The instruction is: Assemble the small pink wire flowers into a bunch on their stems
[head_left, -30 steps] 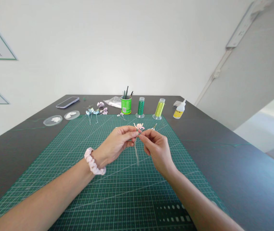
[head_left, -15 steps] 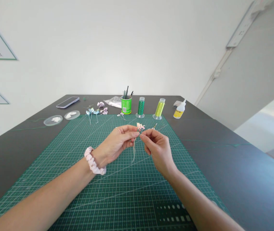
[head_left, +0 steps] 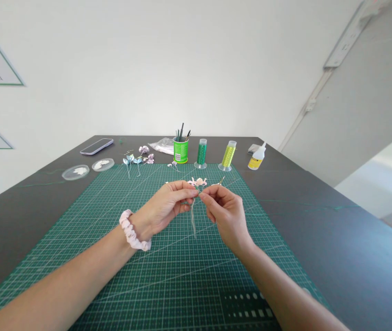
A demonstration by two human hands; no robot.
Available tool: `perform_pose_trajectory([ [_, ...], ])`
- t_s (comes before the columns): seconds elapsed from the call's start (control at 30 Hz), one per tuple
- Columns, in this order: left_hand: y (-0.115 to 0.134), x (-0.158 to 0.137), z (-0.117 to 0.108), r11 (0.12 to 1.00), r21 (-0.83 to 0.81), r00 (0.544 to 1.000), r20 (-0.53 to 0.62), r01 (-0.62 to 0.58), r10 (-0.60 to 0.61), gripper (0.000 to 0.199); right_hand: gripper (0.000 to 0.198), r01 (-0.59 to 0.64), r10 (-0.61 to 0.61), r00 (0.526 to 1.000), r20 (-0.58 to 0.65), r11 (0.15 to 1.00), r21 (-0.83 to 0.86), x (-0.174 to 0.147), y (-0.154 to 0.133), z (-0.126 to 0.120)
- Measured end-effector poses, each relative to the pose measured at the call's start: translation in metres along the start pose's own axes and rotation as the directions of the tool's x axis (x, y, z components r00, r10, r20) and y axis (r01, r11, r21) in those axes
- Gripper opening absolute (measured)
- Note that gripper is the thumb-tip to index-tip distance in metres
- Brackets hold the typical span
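My left hand (head_left: pixel 173 202) is closed, thumb and forefinger pinching the stem of a small pink and peach artificial flower (head_left: pixel 200 182). The blossoms stand just above the fingertips. A pale bundle of thin stem strands (head_left: pixel 193 220) hangs below this hand. My right hand (head_left: pixel 225 209) is closed too, its thumb and forefinger pinched beside the left fingertips on what looks like a fine thread, barely visible. A bit of green shows on the stem between the hands. Partly hidden behind the right hand lies a pair of small scissors (head_left: pixel 221 180).
Under the hands lies a green cutting mat (head_left: pixel 168 276) with a stencil ruler (head_left: pixel 247 304). Behind are a green can of tools (head_left: pixel 181 151), a green thread spool (head_left: pixel 201 154), a yellow-green spool (head_left: pixel 229 156), a glue bottle (head_left: pixel 257 157), finished flowers (head_left: pixel 137 160), two dishes (head_left: pixel 76 173) and a phone (head_left: pixel 96 146).
The flower has turned between the fingers, so more pink petals show on its left side. The hanging strands have swung slightly right. Both hands stay in nearly the same place.
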State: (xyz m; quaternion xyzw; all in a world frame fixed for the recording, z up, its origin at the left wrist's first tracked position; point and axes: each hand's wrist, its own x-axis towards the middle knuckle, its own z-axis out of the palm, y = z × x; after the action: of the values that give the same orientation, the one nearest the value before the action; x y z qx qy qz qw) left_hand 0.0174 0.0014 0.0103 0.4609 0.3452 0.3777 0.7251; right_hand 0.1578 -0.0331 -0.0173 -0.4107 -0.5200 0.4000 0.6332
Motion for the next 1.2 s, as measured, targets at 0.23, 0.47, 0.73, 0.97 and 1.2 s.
perform_pose_trajectory([
  [0.23,0.0015,-0.0001,0.0009,1.0,-0.017,1.0,-0.029,0.012,-0.012,0.022,0.018,-0.001,0.001,1.0,-0.01,1.0,0.003,-0.0004,0.0014,-0.0019],
  [0.47,0.0025,-0.0003,0.0021,1.0,-0.004,0.998,-0.064,-0.016,0.016,0.024,0.017,0.006,-0.006,1.0,-0.022,1.0,-0.012,-0.0001,0.0001,-0.0024],
  [0.73,0.0007,-0.0019,0.0054,0.986,0.111,0.985,-0.104,-0.125,0.137,0.023,0.015,0.021,-0.022,0.999,0.047,0.999,0.029,-0.0004,-0.0011,0.0027],
  [0.97,-0.0014,-0.0022,0.0061,0.985,0.135,0.989,-0.087,-0.111,0.123,0.02,0.016,0.029,-0.029,1.0,-0.004,1.0,0.007,0.0009,-0.0026,0.0017],
  [1.2,0.0003,-0.0025,0.0067,0.988,0.116,0.99,-0.083,-0.102,0.112,0.022,0.018,0.0,0.0,0.999,-0.054,1.0,-0.004,0.0021,-0.0002,-0.0006],
])
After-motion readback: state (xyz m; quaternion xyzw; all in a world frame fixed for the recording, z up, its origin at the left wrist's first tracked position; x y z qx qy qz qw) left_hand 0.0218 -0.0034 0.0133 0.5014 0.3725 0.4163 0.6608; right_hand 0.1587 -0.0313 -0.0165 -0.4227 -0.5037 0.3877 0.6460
